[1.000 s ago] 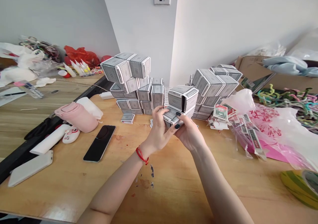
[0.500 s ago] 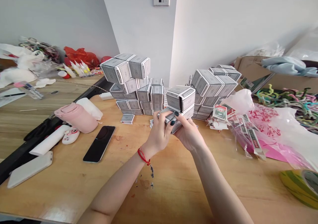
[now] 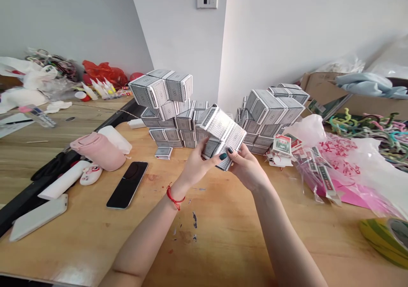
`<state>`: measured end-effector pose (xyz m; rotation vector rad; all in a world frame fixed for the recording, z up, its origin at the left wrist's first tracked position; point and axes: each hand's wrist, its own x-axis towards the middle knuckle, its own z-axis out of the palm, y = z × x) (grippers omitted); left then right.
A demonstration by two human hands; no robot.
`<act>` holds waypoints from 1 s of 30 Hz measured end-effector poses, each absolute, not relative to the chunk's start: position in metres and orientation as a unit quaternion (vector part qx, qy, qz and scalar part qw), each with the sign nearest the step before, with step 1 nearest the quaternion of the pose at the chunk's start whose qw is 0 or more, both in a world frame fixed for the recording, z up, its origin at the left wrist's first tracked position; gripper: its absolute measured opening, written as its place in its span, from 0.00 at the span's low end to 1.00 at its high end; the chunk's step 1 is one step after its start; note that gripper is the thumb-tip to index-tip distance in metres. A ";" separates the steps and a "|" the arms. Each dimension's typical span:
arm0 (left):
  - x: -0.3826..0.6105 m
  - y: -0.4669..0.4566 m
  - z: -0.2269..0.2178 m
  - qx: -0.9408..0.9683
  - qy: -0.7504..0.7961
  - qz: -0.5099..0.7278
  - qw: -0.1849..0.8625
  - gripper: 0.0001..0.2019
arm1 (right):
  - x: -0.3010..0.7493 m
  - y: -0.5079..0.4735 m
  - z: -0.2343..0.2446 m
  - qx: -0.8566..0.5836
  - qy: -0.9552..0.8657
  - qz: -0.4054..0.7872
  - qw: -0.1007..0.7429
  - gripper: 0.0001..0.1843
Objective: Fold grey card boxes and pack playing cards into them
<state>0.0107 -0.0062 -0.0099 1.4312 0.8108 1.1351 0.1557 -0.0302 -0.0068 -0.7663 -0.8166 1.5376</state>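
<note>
A tilted card block (image 3: 223,128) is held between left hand (image 3: 194,164) and right hand (image 3: 250,169), neither nearer, its bulk raised beyond both.

no legible text, red characters (image 3: 347,167) on plastic bag (image 3: 310,128) (too blurred)

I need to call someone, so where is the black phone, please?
In the head view, the black phone lies left of the left hand, below and right of the pink cup.

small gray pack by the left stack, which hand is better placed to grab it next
Probably the left hand: it is nearer the pack; the right hand is farther. Both hold the card block.
</note>
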 end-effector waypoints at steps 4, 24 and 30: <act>0.009 -0.009 -0.001 0.611 0.346 0.442 0.559 0.20 | 0.158 -0.029 -0.007 -0.332 -0.362 0.657 0.572 0.21; 0.010 -0.006 -0.009 0.546 0.315 0.457 0.628 0.24 | 0.164 -0.028 -0.008 -0.331 -0.392 0.653 0.557 0.15; 0.004 -0.001 -0.012 0.558 0.300 0.415 0.653 0.23 | 0.166 -0.027 -0.009 -0.348 -0.410 0.642 0.546 0.16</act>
